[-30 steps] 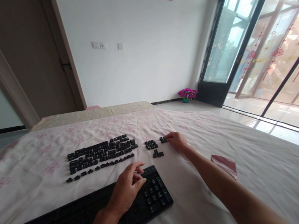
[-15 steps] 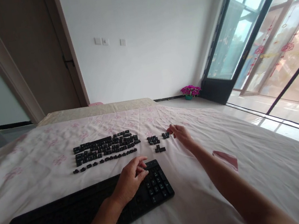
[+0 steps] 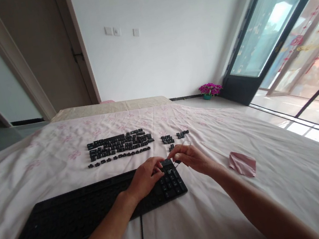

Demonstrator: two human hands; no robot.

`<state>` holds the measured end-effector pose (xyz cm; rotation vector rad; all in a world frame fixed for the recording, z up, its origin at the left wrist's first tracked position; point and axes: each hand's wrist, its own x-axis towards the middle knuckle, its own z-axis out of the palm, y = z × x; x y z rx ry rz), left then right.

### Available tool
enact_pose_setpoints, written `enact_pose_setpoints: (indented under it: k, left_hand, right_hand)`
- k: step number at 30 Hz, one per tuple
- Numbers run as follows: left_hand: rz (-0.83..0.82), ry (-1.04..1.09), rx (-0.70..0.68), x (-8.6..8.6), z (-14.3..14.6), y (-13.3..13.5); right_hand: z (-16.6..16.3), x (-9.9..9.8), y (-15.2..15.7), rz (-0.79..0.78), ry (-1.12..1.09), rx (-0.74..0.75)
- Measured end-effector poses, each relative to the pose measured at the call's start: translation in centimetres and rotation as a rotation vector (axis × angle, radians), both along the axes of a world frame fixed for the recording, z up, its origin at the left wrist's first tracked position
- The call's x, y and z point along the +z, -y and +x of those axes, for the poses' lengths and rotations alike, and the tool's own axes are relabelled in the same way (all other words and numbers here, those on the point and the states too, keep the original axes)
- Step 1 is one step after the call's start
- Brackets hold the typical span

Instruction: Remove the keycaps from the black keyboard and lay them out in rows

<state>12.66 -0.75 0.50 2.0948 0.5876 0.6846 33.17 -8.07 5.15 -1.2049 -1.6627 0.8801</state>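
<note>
A black keyboard [image 3: 80, 216] lies slanted on the cloth; keys show on its number pad, while much of the rest looks bare of caps. My left hand [image 3: 148, 177] rests over the number pad's left side, thumb and fingers apart, holding nothing visible. Over the pad's top right corner, my right hand [image 3: 192, 158] is closed on what looks like a wire keycap puller [image 3: 177, 165], its thin loops showing on both sides of the fingers. A small dark piece shows at the fingertips. Loose black keycaps [image 3: 120, 145] lie in rows beyond the keyboard; smaller groups [image 3: 167, 139] sit right of them.
A pink cloth piece [image 3: 243, 163] lies right of my right forearm. The keyboard's cable [image 3: 143, 237] runs toward me over the wrinkled, flowered tablecloth [image 3: 213, 217]. Farther off are a potted purple plant [image 3: 210, 90], a wall and a glass door.
My right hand has come back from beside the small keycap groups to the number pad's corner, now with the wire tool in it. My left hand stays over the keyboard. The view has shifted.
</note>
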Motion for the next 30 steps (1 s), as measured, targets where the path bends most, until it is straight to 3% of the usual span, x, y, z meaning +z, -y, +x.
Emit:
enact_pose_setpoints:
  k: [7,15,25,30]
  left_hand:
    - [0.066,-0.063,-0.032,-0.1,0.2,-0.2]
    - [0.141,-0.123,-0.006,-0.4,0.9,-0.2]
    - [0.169,-0.171,0.023,-0.5,1.1,-0.4]
    - [0.159,-0.169,-0.005,-0.6,0.9,-0.5]
  right_hand:
    - [-0.2,-0.2,-0.6,0.012,0.078,0.051]
    - [0.3,0.3,-1.5,0.056,0.271,0.281]
    - [-1.9,0.7,-1.1,0.161,0.518,0.196]
    - [-1.8,0.0,-0.8,0.074,0.395,0.087]
